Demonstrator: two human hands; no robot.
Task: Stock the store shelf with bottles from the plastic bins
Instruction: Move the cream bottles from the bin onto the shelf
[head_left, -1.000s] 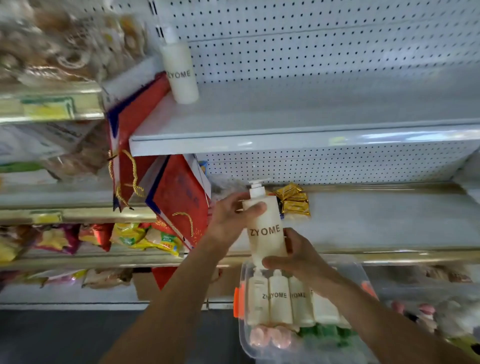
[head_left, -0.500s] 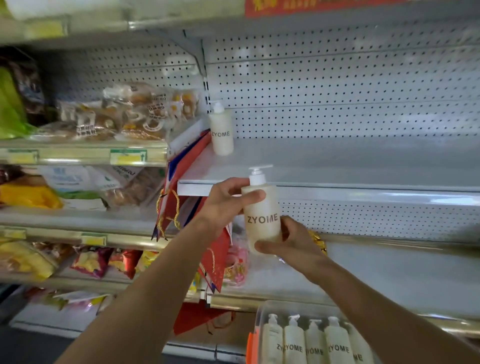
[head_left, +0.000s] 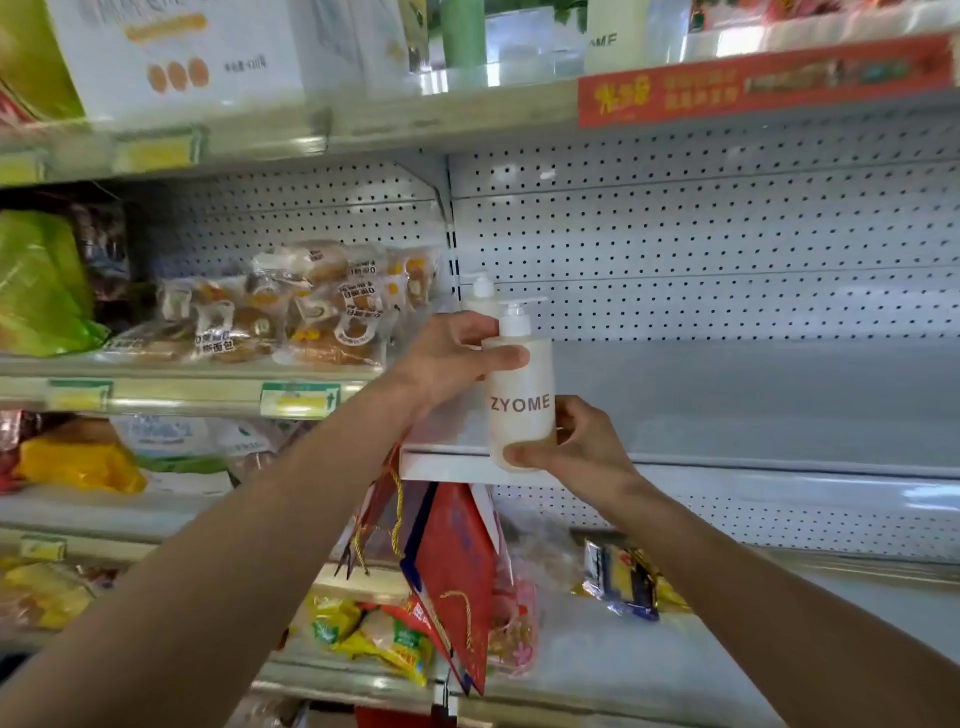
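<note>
- White pegboard backs the store shelf (head_left: 727, 415), whose grey deck lies just beyond both hands and is bare to their right.
- Since a second ago the ZYOME pump bottle (head_left: 521, 400) has risen from just above the plastic bin, now out of view, to the level of this shelf; it is upright in front of the shelf's front lip, not yet set down.
- Left hand (head_left: 452, 364) grips the bottle's shoulder below the pump, thumb across the front; right hand (head_left: 576, 441) pinches its base from the right side.
- By my judgement the carry is nearly done and what remains is to push the bottle forward onto the deck and let go.
- A second pump bottle (head_left: 483, 296) stands at the back of the shelf just behind the left hand, mostly hidden; the new one should land beside it without knocking it.
- Left of the hands, bagged bread rolls (head_left: 311, 312) crowd the neighbouring shelf.
- Below the hands, red gift bags (head_left: 457, 571) lean against the shelf edge, clear of the placing path.
</note>
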